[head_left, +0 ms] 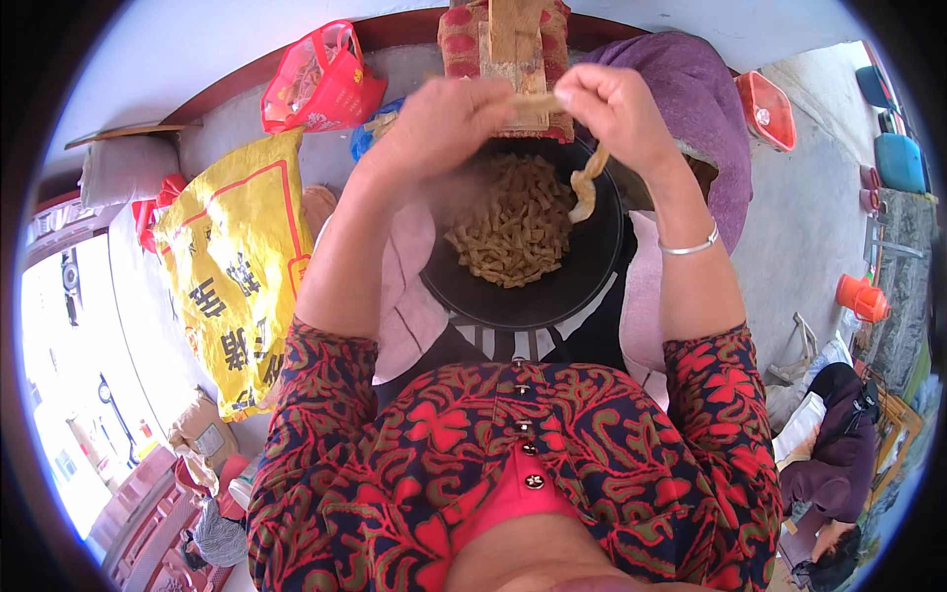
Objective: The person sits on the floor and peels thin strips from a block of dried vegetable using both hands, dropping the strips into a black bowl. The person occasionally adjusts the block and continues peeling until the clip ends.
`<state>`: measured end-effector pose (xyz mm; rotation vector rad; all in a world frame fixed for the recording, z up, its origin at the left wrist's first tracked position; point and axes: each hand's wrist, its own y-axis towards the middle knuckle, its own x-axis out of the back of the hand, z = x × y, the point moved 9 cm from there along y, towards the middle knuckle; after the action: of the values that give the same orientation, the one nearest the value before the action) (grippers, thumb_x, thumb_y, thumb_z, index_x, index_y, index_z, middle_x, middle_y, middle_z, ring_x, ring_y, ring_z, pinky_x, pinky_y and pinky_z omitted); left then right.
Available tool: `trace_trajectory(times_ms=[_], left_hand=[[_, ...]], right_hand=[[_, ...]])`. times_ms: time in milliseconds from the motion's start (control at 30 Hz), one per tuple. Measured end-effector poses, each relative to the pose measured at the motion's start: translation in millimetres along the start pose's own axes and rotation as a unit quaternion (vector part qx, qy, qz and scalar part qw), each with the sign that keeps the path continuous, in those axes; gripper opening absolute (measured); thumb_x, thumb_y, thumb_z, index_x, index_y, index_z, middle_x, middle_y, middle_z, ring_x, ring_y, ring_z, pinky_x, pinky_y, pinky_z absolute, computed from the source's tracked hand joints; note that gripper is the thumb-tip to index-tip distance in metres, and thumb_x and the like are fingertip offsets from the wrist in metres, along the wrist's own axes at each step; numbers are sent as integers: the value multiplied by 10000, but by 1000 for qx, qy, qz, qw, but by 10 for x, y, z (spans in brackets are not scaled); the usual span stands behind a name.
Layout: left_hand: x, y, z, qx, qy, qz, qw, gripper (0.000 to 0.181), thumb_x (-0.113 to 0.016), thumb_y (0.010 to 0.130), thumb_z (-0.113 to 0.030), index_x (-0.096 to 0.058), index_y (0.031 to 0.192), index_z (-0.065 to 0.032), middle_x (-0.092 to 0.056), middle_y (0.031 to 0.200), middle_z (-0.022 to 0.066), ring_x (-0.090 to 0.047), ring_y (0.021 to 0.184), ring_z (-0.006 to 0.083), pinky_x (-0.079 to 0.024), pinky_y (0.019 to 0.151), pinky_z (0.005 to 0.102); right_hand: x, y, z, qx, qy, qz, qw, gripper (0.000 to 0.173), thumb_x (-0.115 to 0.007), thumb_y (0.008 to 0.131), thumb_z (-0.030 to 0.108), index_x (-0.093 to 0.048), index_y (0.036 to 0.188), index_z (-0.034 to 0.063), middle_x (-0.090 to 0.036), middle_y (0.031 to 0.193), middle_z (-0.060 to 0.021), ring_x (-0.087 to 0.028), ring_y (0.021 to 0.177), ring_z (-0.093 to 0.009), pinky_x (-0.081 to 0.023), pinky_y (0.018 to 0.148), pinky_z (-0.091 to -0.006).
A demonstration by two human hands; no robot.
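Observation:
A pale yellowish, translucent-looking strip is stretched between my two hands above a dark round basin. My left hand, blurred, grips one end. My right hand pinches it between thumb and fingers, and a curled tail hangs below that hand over the basin's right side. Many short brown cut pieces are heaped inside the basin. Just behind the strip, a wooden board lies over a red and tan patterned cloth. Whether the strip touches the board cannot be told.
A red bag stands at the far left, near a blue bag partly behind my left arm. A yellow printed sack lies left. Purple cloth is bunched right, beside an orange bin. Another person sits at lower right.

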<state>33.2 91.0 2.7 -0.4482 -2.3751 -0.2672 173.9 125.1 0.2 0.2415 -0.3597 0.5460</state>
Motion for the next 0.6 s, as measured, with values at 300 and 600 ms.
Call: trace_trajectory(times_ms=[300,600], left_hand=[[264,310,459,37,118,-209,970,211,-639,866,-267,-655,964,-81,-606,649,116,-596,596,253,-473,581,344],[35,71,261,145,164,20,976,329,-581,842,-421,-696,953,-134,-662,780,165,-643,778,356,-494,705,447]], right_hand=[[46,426,-275,-1,-106,-183,977,198,-628,841,217,-662,823,23,-629,674,-168,-632,636,-316,-488,607,-386],[173,280,-229,-48,-130,-130,982,238,-634,827,262,-710,858,38,-637,672,-156,-645,601,-215,-502,595,-325]])
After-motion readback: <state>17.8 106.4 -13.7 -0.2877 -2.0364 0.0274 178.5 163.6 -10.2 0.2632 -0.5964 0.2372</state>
